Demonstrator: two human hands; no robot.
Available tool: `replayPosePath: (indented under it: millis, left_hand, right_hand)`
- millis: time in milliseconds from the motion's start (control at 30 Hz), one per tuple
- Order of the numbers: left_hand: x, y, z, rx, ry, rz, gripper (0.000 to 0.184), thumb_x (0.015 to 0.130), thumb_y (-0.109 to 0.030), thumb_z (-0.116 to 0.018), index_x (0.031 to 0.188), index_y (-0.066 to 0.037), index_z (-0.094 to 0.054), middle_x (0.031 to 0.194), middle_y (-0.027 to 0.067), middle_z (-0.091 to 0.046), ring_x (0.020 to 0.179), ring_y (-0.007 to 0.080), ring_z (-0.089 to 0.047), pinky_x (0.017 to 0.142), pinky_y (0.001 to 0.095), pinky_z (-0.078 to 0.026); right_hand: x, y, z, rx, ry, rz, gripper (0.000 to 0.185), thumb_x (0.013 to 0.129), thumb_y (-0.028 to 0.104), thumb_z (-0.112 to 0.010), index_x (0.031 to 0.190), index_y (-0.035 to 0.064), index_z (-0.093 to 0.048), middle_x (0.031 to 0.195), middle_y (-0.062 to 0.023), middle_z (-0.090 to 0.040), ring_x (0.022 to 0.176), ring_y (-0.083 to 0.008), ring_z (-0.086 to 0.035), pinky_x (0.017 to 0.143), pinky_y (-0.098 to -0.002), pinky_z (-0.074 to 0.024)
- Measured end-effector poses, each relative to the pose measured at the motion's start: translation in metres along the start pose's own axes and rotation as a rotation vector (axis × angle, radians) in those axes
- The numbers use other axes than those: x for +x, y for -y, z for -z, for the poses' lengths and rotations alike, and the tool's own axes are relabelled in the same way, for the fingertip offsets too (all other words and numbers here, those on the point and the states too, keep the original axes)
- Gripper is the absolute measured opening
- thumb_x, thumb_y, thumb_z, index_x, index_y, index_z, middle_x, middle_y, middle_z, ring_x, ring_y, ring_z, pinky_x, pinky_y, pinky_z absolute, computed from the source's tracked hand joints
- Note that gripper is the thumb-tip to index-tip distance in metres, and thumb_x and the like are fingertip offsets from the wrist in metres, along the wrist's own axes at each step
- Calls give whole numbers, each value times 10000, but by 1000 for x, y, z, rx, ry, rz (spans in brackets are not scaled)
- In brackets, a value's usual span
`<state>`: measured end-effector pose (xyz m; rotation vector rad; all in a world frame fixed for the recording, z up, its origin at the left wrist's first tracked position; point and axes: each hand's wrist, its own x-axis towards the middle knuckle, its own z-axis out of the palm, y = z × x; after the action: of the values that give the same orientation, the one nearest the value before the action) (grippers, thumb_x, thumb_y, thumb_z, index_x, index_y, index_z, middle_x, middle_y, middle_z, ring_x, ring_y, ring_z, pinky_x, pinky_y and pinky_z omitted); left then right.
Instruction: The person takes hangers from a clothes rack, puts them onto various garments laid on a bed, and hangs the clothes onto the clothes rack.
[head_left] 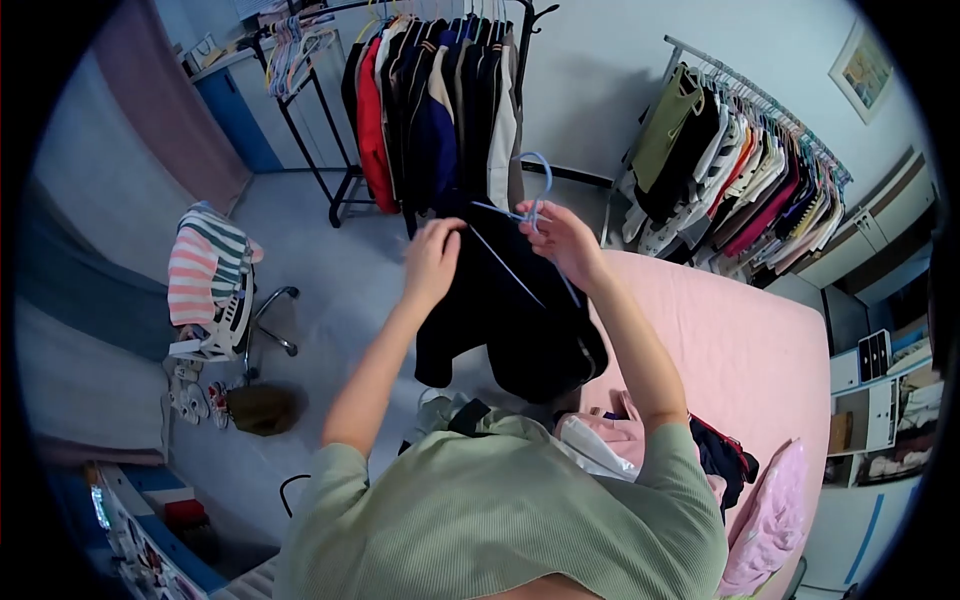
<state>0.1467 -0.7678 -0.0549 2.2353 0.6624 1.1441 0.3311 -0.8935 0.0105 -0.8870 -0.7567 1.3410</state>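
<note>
A black garment (505,320) hangs in front of me between my forearms. My right hand (562,238) is closed on a light blue hanger (548,180), near the base of its hook. One bar of the hanger slants down across the dark cloth. At the garment's upper left edge, my left hand (435,258) has its fingers bent together on the black cloth. Below the garment, close to my body, lies a pile with a pink and white piece (605,440).
A rack of jackets (440,120) stands ahead, with spare hangers (292,60) at its left end. Another full clothes rack (740,180) is at the right. A pink bed (730,330) lies to my right. Left are a chair (235,320) with striped cloth, shoes and a brown bag (265,408).
</note>
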Motion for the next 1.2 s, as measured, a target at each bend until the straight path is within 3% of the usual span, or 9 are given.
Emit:
replayPosePath:
  millis: [233,500,633,767,867,1000,1033,1133,1200]
  left_hand:
    - [-26,-45,-17,-882,451,402,228,915,-121,-482,1104,7,-494,961,76,-618,920,113,-564,828,234,-417]
    - [-31,-7,1,-999,220,387,135,910,-50,-439,1036,-4,-433,865,90,-610,829,144,-585,789,244,-417]
    - [-28,14,24,-1052,65,429,156,908,-49,-442,1058,-7,-442,839,68,-576,807,136,-567,772,249,-421]
    - [-15,48,58,-1024,-7,432,160,898,-61,-444,1050,-30,-479,850,21,-535,798,108,-518,767,236,-401]
    - [-1,73,86,-955,-34,442,162,898,-63,-447,1049,-32,-494,871,7,-520,805,80,-489,755,216,-383]
    - [16,107,118,-909,-27,444,163,908,-51,-438,1056,-13,-493,898,21,-536,814,64,-494,743,199,-389]
    - [19,117,124,-911,-11,436,166,908,-51,-438,1059,-9,-493,903,27,-539,809,67,-498,745,200,-392]
    - [27,139,137,-899,-6,427,195,911,-51,-420,1082,16,-485,924,56,-560,875,112,-551,821,239,-399]
    - [35,146,143,-883,-51,415,211,910,-52,-405,1092,17,-486,944,58,-586,938,131,-555,894,264,-373]
  right_hand:
    - [41,-30,-21,171,127,35,579,866,340,-482,1347,58,-328,1128,-107,-511,989,-167,-486,876,-279,-368]
    - [85,-52,-57,8,186,82,705,872,245,-507,1420,77,-96,1350,-185,-338,1168,-256,-450,1004,-351,-310]
    - [108,-78,-70,-370,254,172,728,881,109,-513,1418,68,-22,1355,-161,-345,1115,-200,-464,887,-285,-427]
    - [133,-100,-83,-389,278,-12,457,903,143,-504,1312,4,-354,899,-35,-562,663,-78,-500,586,-212,-428]
    - [148,-117,-113,-462,151,185,378,882,154,-550,1216,-1,-466,909,-26,-531,712,-75,-506,646,-217,-437]
    - [173,-139,-137,-885,-126,573,388,820,156,-603,1166,10,-506,1115,-126,-545,1042,-219,-513,910,-323,-383]
    - [176,-141,-144,-856,-113,475,476,788,159,-624,1212,16,-461,1262,-174,-449,1229,-297,-365,1014,-371,-277]
    - [188,-159,-164,-899,-253,565,593,813,104,-590,1335,44,-313,1364,-143,-322,1283,-270,-285,1053,-364,-219]
    - [201,-175,-167,-683,-246,391,747,821,115,-587,1404,54,-124,1441,-161,-157,1345,-284,-144,1079,-378,-151]
